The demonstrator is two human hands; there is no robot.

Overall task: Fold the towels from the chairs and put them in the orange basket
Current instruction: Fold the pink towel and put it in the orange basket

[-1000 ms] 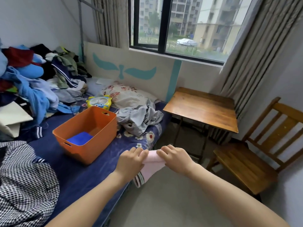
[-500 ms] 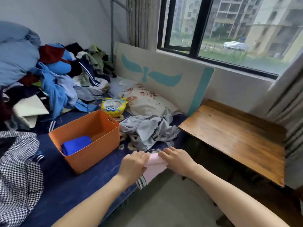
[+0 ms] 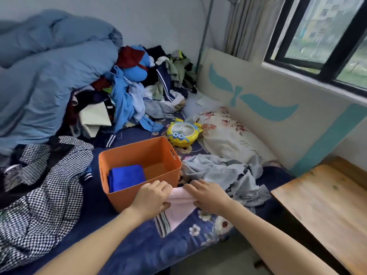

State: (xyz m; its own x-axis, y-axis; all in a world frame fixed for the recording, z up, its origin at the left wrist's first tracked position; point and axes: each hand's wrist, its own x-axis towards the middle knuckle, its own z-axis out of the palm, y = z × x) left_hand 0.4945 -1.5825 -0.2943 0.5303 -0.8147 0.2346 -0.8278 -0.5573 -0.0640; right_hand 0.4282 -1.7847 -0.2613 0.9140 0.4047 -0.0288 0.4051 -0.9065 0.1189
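Note:
A folded pink towel (image 3: 179,208) with a striped end hangs between my two hands, just over the dark blue bed. My left hand (image 3: 153,197) grips its left edge and my right hand (image 3: 206,197) grips its right edge. Both hands sit at the near right corner of the orange basket (image 3: 162,151), which stands on the bed. A folded blue towel (image 3: 126,176) lies inside the basket on its left side. The chairs are out of view.
A grey garment (image 3: 222,173) lies crumpled right of the basket, beside a yellow toy fan (image 3: 183,133) and a floral pillow (image 3: 228,133). A checked garment (image 3: 45,185) and a clothes pile (image 3: 127,96) fill the left. A wooden table (image 3: 325,205) stands on the right.
Both hands have carried the pink towel leftward and forward from the bed's edge to the basket's near right corner. The view has swung left, away from the chair.

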